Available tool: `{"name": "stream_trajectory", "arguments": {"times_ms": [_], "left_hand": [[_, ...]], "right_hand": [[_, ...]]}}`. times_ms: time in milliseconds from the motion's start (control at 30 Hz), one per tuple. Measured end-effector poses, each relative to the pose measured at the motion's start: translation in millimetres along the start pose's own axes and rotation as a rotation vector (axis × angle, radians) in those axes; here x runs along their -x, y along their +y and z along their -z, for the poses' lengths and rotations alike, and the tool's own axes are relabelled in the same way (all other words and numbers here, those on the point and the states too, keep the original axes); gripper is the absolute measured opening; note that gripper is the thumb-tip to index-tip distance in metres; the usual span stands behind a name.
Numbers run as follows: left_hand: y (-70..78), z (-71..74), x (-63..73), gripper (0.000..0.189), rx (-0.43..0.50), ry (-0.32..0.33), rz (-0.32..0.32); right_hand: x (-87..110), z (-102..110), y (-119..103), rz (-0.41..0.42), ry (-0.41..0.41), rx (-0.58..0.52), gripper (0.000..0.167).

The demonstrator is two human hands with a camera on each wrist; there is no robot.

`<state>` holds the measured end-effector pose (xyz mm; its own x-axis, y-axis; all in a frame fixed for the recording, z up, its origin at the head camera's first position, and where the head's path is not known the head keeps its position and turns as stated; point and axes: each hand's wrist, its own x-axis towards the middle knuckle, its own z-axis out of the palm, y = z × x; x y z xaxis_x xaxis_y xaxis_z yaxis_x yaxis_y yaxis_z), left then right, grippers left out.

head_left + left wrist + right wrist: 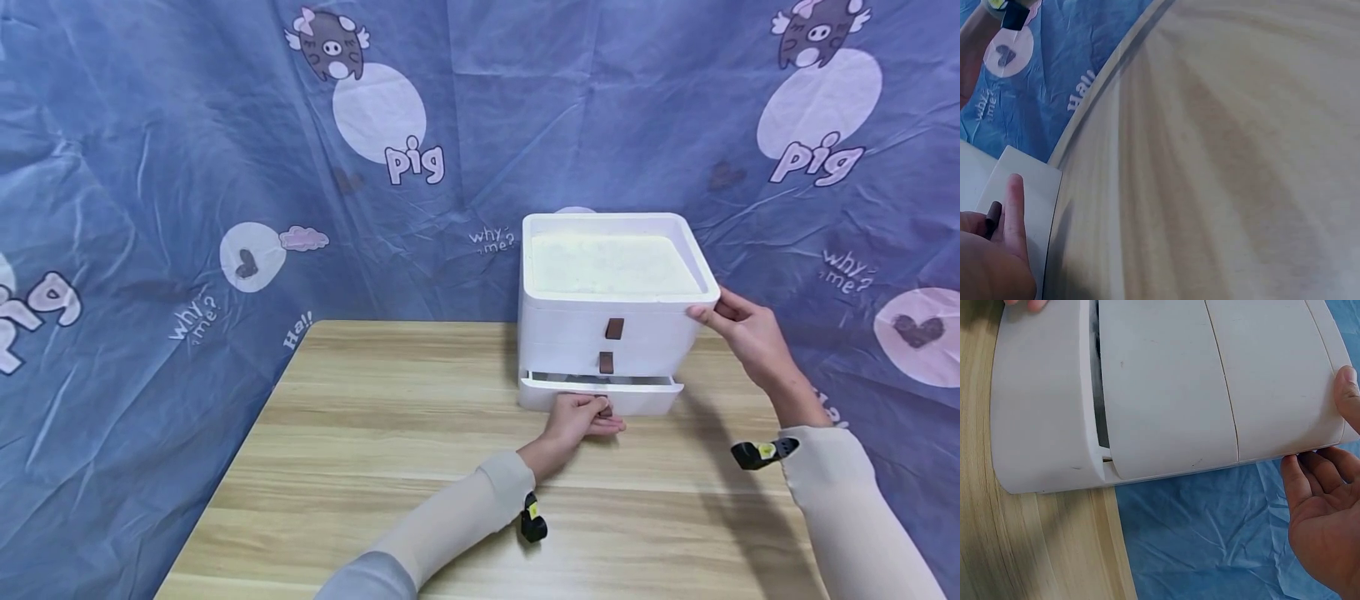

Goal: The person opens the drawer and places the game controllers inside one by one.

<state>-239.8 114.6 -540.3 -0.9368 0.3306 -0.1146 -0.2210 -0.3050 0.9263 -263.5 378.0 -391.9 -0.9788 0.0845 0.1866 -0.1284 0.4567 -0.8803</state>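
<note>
A white desktop storage box with drawers [570, 333] stands at the back right of the table, its top formed as a shallow tray [615, 262]. Its bottom drawer [547, 398] is pulled out a little, leaving a narrow gap above it. My left hand [572, 421] pinches the brown pull tab [994, 219] of that drawer between thumb and fingers, the index finger extended in the left wrist view. At the box's upper right corner my right hand [753, 337] grips it, thumb on the front and fingers along the side. What lies inside the drawer is too hidden to tell.
Two upper drawers with brown tabs [614, 328] are closed. The wood-grain table [390, 417] extends to the left and in front of the box. A blue printed cloth [450, 250] hangs behind the table and along its sides. Each wrist wears a small black camera [533, 523].
</note>
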Motion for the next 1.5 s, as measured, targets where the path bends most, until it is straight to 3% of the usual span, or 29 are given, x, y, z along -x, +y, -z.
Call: {"name": "stream_trajectory", "arguments": {"times_ms": [500, 833, 1200, 1333, 1500], "left_hand": [[9.3, 3.1, -23.0, 0.022, -0.009, 0.053, 0.017], [10.7, 3.4, -26.0, 0.022, -0.025, 0.065, 0.046], [12.7, 11.7, -26.5, 0.028, -0.103, 0.004, 0.077], [14.5, 21.7, -23.6, 0.028, -0.158, -0.028, 0.086], [24.0, 38.8, -18.8, 0.028, -0.243, -0.074, 0.068]], "right_hand": [[-0.8, -1, 3, -0.003, -0.006, -0.012, 0.076], [-1.6, -1, 3, 0.000, -0.008, -0.046, 0.075], [-3.2, -5, 5, 0.021, 0.016, -0.086, 0.075], [-1.0, -9, 5, 0.032, 0.036, -0.157, 0.074], [1.9, -11, 5, 0.037, 0.080, -0.116, 0.072]]}}
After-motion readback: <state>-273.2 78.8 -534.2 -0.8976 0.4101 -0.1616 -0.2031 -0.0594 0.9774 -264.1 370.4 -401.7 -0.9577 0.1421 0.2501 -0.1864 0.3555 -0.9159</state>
